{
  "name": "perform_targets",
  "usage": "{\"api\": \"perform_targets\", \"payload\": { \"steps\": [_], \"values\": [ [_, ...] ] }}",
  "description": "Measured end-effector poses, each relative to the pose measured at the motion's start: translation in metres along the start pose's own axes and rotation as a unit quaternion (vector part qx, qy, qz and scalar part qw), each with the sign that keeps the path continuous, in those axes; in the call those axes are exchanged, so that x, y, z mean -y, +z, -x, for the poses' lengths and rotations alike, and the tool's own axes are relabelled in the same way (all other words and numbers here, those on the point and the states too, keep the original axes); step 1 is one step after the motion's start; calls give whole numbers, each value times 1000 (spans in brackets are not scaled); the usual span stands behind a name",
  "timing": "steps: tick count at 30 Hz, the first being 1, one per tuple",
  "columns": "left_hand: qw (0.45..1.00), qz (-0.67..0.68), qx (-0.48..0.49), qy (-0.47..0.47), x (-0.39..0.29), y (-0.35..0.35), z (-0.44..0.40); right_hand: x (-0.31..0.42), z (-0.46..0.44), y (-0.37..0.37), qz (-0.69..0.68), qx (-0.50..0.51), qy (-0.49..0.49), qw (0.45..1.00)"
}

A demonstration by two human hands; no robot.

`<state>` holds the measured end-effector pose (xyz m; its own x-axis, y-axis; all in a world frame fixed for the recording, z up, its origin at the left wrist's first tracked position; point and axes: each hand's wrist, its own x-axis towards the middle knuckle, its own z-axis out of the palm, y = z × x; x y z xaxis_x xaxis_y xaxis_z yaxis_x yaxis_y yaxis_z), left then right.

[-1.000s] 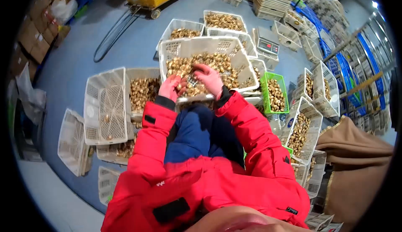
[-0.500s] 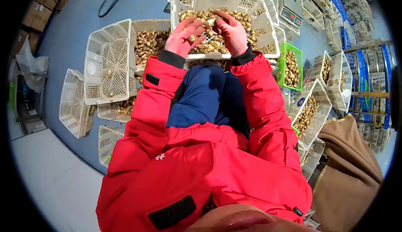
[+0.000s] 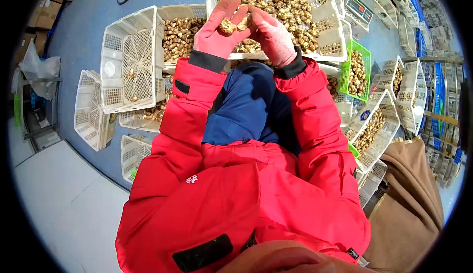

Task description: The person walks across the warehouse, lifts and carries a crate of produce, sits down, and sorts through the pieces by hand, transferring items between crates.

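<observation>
My left hand point(image 3: 217, 34), in a pink glove, is turned palm up with curled fingers over the near left part of a white plastic basket point(image 3: 335, 51). A knobbly brown-and-cream piece point(image 3: 227, 26), whose kind I cannot make out, rests in that hand. My right hand point(image 3: 271, 35), gloved likewise, is beside it, its fingertips closed at a second such piece point(image 3: 244, 22) between the two hands. Part of this piece is hidden by the fingers. Below them, many similar pieces point(image 3: 283, 9) lie loose in the basket.
An upended white basket point(image 3: 135, 68) leans at the left beside another basket of pieces point(image 3: 180, 39). A green basket point(image 3: 356, 71) stands right, with a digital scale point(image 3: 358, 7) behind it. More white baskets point(image 3: 372, 127) and a brown cloth point(image 3: 406, 189) lie at the right.
My hands have come closer together and now meet around the pieces; before, they were apart above the heap. The view has shifted, so the basket appears higher and further right.
</observation>
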<state>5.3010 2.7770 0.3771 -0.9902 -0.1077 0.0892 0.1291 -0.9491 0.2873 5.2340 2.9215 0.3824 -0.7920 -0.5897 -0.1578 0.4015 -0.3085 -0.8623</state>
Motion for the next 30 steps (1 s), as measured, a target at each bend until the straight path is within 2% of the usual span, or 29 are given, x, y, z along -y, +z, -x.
{"api": "perform_targets", "payload": {
  "steps": [1, 2, 3, 4, 7, 8, 10, 11, 12, 14, 16, 19, 20, 24, 29, 30],
  "values": [
    [1000, 16, -9, 8, 0, 5, -1, -1, 0, 2, -33, 7, -16, 999],
    [999, 32, -20, 16, 0, 8, 0, -5, 0, -5, -4, 27, -12, 1000],
    [998, 57, -11, 16, 1, 2, -3, -10, 3, -6, -62, 16, 9, 998],
    [999, 44, -18, 19, 1, 1, -3, -11, 8, -1, -121, 5, 29, 992],
    [999, -7, -44, 31, 3, 5, -2, -17, 9, 5, -143, 5, 45, 989],
    [999, 15, -20, 30, 4, -2, -4, -20, 13, 7, -134, 13, 7, 991],
    [999, -8, -35, 36, 10, -1, -4, -20, 9, 6, -124, 36, -18, 992],
    [990, -122, -29, 62, 12, 0, -3, -16, 6, 5, -136, 61, -28, 988],
    [968, -234, -20, 85, 13, 2, 1, -16, 8, 7, -137, 8, -17, 990],
    [989, -146, -7, 36, 7, -1, 4, -19, 3, 0, -170, 52, -12, 984],
    [997, -77, -23, -15, 2, -2, 6, -21, 1, -5, -146, 5, 4, 989],
    [979, -173, -105, -35, -1, -6, 4, -17, 1, -19, -183, -8, -29, 983],
    [968, -208, -131, -39, -4, -12, 3, -15, 1, -25, -189, 19, -34, 981],
    [954, -240, -172, -57, 8, -58, -7, -10, 8, -25, -117, 9, -27, 993],
    [960, -240, -122, -80, 9, -61, -8, -14, 9, -26, -117, 13, -4, 993],
    [954, -257, -137, -74, 9, -62, -9, -13, 11, -26, -120, 20, 7, 993]
  ]
}}
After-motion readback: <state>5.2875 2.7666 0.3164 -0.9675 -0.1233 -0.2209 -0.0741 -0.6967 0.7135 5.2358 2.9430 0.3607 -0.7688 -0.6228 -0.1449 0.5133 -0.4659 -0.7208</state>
